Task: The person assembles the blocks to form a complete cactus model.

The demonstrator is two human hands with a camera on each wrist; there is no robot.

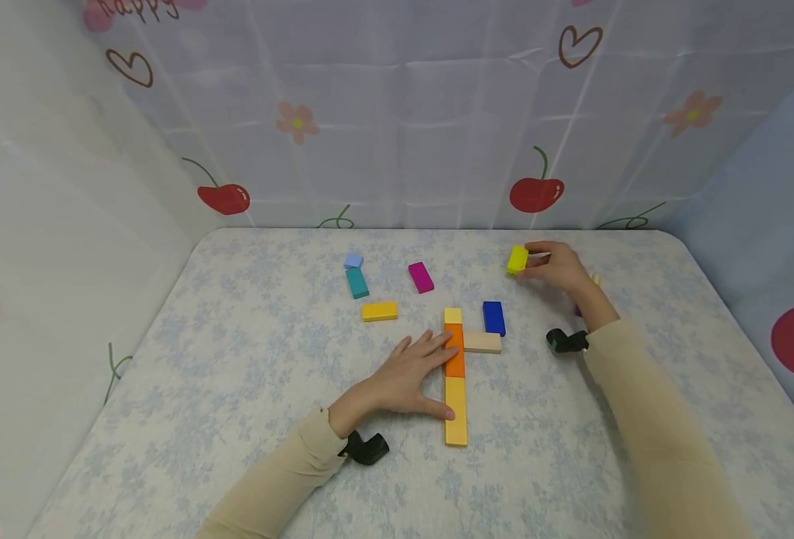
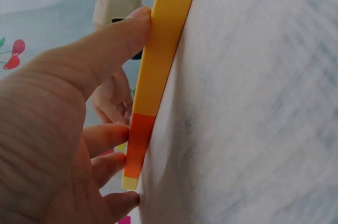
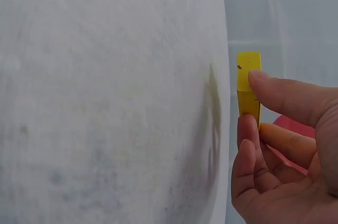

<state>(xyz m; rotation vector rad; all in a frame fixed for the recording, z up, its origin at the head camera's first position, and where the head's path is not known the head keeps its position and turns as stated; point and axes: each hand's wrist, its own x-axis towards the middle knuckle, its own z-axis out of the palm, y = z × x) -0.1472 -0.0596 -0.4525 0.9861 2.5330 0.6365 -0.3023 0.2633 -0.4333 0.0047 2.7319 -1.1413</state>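
Observation:
A column of end-to-end blocks lies on the table: a pale yellow block [image 1: 453, 315] at the far end, an orange block [image 1: 455, 359] and a yellow-orange block [image 1: 458, 430]. My left hand [image 1: 403, 378] rests along it with spread fingers; fingertips overlap the orange block and the thumb touches the yellow-orange one. At the back right, my right hand [image 1: 558, 266] pinches a bright yellow block [image 3: 249, 71] between thumb and fingers. In the right wrist view this block is held off the table, its shadow falling below. A cream block [image 1: 483, 343] lies against the column's right side.
A blue block [image 1: 494, 318] lies just behind the cream one. Further left are a magenta block [image 1: 420, 278], a yellow block [image 1: 379, 311], a teal block [image 1: 357, 283] and a light blue block [image 1: 353, 260]. Pale pieces [image 1: 596, 278] show partly hidden behind the right wrist.

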